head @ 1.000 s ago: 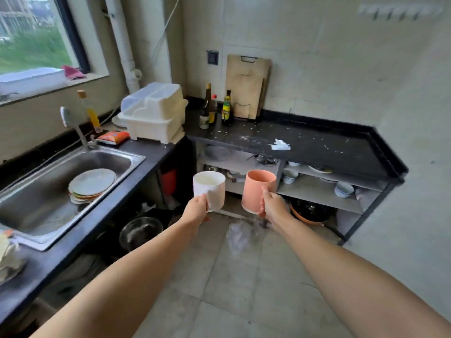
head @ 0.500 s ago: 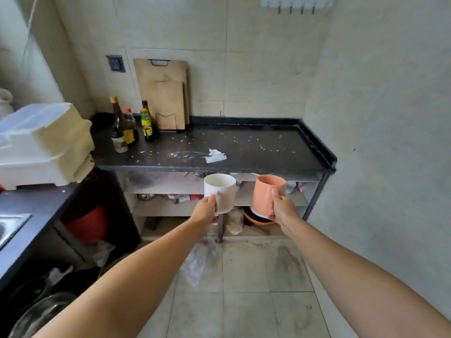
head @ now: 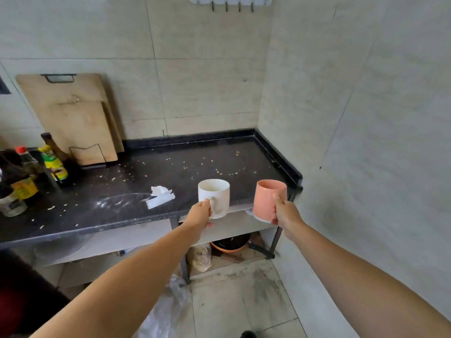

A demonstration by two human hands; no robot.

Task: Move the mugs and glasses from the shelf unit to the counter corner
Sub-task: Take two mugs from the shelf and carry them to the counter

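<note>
At the far left of the black desk (head: 136, 191) stands a cluster of bottles (head: 36, 172); four can be made out, though they overlap. Behind them two wooden cutting boards (head: 70, 118) lean on the tiled wall. One crumpled white tissue (head: 159, 196) lies near the middle of the desk among scattered crumbs. The left hand (head: 199, 214) grips the handle of one white mug (head: 214, 197), upright, held in the air at the desk's front edge. Just beside it, apart, the right hand (head: 285, 213) is curled round the handle of one pink mug (head: 267, 200), tilted slightly, near the desk's right corner. Below, the shelf unit (head: 234, 226) holds one dark pan (head: 230, 243).
</note>
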